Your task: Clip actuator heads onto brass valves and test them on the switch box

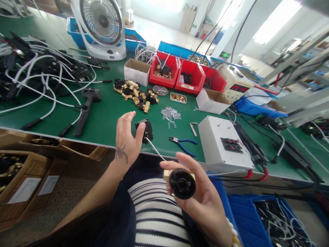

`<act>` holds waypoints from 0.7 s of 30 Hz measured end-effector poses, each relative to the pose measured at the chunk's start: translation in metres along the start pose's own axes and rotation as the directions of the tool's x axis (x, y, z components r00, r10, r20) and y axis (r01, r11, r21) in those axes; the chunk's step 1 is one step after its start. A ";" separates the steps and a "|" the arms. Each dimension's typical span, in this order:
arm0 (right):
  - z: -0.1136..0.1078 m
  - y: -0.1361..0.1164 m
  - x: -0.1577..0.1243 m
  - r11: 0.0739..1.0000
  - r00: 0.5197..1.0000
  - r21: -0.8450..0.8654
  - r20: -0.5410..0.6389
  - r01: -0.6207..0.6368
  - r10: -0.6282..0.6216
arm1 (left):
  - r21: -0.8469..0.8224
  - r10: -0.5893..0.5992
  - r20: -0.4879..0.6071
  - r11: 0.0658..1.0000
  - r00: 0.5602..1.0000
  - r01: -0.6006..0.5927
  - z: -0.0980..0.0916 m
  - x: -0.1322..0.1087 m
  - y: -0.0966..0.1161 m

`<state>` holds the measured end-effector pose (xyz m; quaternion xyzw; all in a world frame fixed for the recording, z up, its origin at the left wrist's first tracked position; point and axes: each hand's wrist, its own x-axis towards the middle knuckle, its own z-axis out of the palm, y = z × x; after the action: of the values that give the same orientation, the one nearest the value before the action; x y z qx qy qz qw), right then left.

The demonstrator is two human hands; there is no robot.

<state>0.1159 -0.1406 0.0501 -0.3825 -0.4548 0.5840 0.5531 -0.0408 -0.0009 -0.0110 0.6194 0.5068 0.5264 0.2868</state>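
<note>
We see the left hand [128, 137] half open, its thumb overlapping the black block [148, 132] on the bench [108, 118]; we cannot tell whether they touch. The right hand [203, 195], curled, grasps a black-capped fitting [181, 184] before the striped shirt [158, 218].

The right hand [205, 200] is holding a black-faced brass fitting [182, 184] on the near side of the blue-handled pliers [182, 141]. Left of the pliers, the left hand [128, 139] is curving beside a black block [148, 131]. Metal clips [170, 114] are lying in a pile beyond the pliers.
</note>
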 end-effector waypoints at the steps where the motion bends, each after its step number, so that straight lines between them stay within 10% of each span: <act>1: 0.001 0.004 0.000 1.000 1.000 0.011 -0.010 -0.016 0.016 | -0.030 0.046 0.052 0.999 0.998 -0.045 -0.006 -0.007 0.010; 5: -0.011 0.007 0.013 0.994 0.999 -0.104 0.025 -0.025 0.028 | -0.385 0.266 0.542 0.922 0.797 -0.046 -0.020 -0.037 0.044; 9: -0.058 -0.011 0.063 0.837 0.946 -0.548 0.268 -0.004 0.180 | -0.455 0.106 0.495 0.877 0.862 0.154 -0.017 -0.049 0.048; 11: -0.085 -0.014 0.098 0.474 0.989 -0.876 -0.137 -0.092 -0.060 | -0.496 0.095 0.493 0.847 0.865 0.189 -0.017 -0.050 0.046; 13: -0.106 -0.007 0.130 0.143 0.901 -0.924 -0.379 -0.355 -0.211 | -0.515 0.131 0.514 0.837 0.848 0.183 -0.018 -0.049 0.047; 21: -0.122 0.025 0.168 0.005 0.832 -0.844 -0.530 -0.536 -0.165 | -0.511 0.300 0.538 0.860 0.788 0.021 -0.032 -0.047 0.057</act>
<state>0.2084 0.0404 -0.0004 -0.8473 -0.5108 0.0529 0.1351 -0.0490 -0.0686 0.0314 0.6970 0.1898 0.4339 0.5385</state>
